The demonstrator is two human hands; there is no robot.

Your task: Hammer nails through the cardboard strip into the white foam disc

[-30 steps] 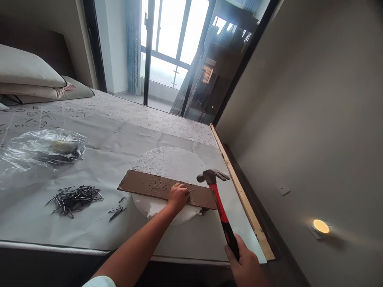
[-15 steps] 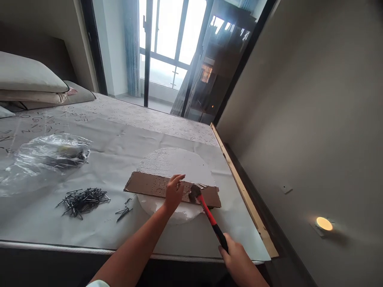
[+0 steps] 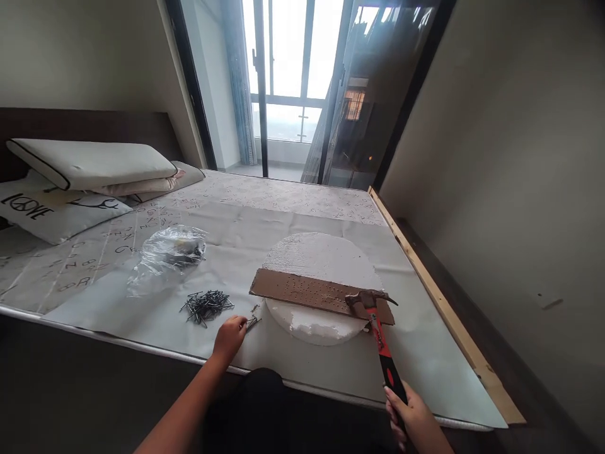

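My right hand [image 3: 409, 410] is wrapped round the black and red handle of a claw hammer [image 3: 382, 337]. Its metal head rests over the right part of a brown cardboard strip [image 3: 288, 287] dotted with small holes or nail heads. Under the strip lies a round white foam disc [image 3: 326, 252]. My left hand [image 3: 229, 339] is closed, its fingertips at a few loose nails [image 3: 253, 323]; whether one is pinched cannot be made out. Just beyond that hand is a pile of dark nails [image 3: 207, 307].
A clear plastic bag [image 3: 170, 252] with dark contents lies behind the nail pile. Grey sheeting [image 3: 236, 227] covers part of the mattress [image 3: 94, 252]. Pillows [image 3: 104, 164] sit at the left, and a wooden slat [image 3: 435, 296] runs along the right edge beside the wall.
My left hand has left the cardboard and moved left and nearer, to the loose nails. The hammer stays over the cardboard's right part, its claw now turned right. The view has swung left.
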